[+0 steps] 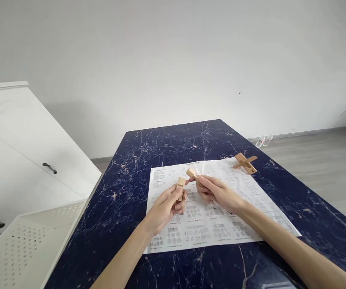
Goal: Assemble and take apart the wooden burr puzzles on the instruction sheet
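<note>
My left hand [169, 204] is closed around a light wooden puzzle piece [181, 182], whose squared end sticks up past the thumb. A second wooden puzzle piece [191, 172] is pinched in my right hand [213, 189], its block-shaped end pointing up and left. The two pieces are close together but appear apart. Both hands are over a large printed instruction sheet [197, 237] covered with small diagrams and text. The fingers hide the lower parts of both pieces.
A crossed wooden piece marked 2 [245, 163] lies at the sheet's far right corner. The sheet rests on a dark blue marbled table [166, 140]. White cabinets [25, 132] and a perforated white bin [16, 249] stand left. Clear bottles [264, 140] are on the floor, right.
</note>
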Motion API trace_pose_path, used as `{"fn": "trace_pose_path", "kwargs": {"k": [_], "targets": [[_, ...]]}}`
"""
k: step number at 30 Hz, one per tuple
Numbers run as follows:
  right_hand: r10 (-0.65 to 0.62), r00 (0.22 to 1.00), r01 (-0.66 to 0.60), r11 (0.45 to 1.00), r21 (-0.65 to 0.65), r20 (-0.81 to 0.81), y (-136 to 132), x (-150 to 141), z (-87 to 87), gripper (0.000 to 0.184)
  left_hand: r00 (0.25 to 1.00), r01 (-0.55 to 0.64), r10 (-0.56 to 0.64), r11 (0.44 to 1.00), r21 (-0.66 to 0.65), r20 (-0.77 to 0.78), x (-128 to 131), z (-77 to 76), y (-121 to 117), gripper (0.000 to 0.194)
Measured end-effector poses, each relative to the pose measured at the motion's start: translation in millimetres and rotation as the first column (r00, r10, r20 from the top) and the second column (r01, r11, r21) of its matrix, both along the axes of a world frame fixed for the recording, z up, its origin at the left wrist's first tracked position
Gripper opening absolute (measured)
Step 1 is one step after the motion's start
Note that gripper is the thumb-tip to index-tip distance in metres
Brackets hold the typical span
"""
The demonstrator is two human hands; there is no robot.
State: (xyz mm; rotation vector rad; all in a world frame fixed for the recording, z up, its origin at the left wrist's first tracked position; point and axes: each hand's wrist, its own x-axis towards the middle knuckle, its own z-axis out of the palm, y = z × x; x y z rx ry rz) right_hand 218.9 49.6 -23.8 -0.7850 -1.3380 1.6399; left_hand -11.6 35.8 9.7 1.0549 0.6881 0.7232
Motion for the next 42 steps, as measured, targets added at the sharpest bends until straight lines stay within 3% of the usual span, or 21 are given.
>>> {"fn": "trace_pose_path", "kwargs": {"k": [4, 10, 14, 22, 27, 33, 38, 42], "targets": [[-0.026, 0.999, 0.025, 0.999, -0.031, -0.026, -0.1, 0.7, -0.4, 0.045, 0.997, 0.068, -0.068, 0.998, -0.003, 0.026, -0.6, 1.7, 0.0, 0.024], [0.026, 0.999, -0.026, 1.000, 0.000, -0.040, -0.5, 2.4, 3.5, 0.038, 0.999, 0.048, -0.048, 0.999, 0.025, -0.003, 0.1, -3.1, -0.1, 0.034], [-0.025, 0.997, 0.025, 1.000, -0.003, -0.074, -0.2, 3.1, 4.3, 0.039, 0.997, 0.065, -0.065, 0.998, -0.004, 0.033, 3.2, -5.6, -2.1, 0.041], [-0.032, 0.999, 0.033, 0.999, 0.031, -0.031, -5.0, 0.3, 2.8, 0.039, 0.997, 0.016, -0.014, 0.999, -0.027, 0.072, 5.7, -6.5, -3.1, 0.035], [0.003, 0.998, -0.006, 0.999, 0.046, 0.065, -10.9, -8.8, 6.8, 0.041, 0.994, 0.110, -0.110, 0.993, 0.047, -0.012, 3.4, -9.0, -3.9, 0.031], [-0.042, 0.992, 0.034, 0.997, 0.067, 0.115, -13.0, -14.5, 2.4, 0.044, 0.957, 0.236, -0.195, 0.954, 0.184, -0.215, 5.4, -14.7, -6.5, 0.055], [-0.018, 0.986, 0.001, 0.995, 0.104, 0.164, -11.7, -14.6, -4.3, 0.041, 0.967, 0.209, -0.176, 0.962, 0.176, -0.184, 11.2, -17.4, -8.7, 0.073], [-0.050, 0.988, 0.037, 0.995, 0.094, 0.148, -11.7, -17.3, -4.1, 0.041, 0.971, 0.196, -0.166, 0.964, 0.178, -0.171, 13.6, -17.9, -11.2, 0.075]]}}
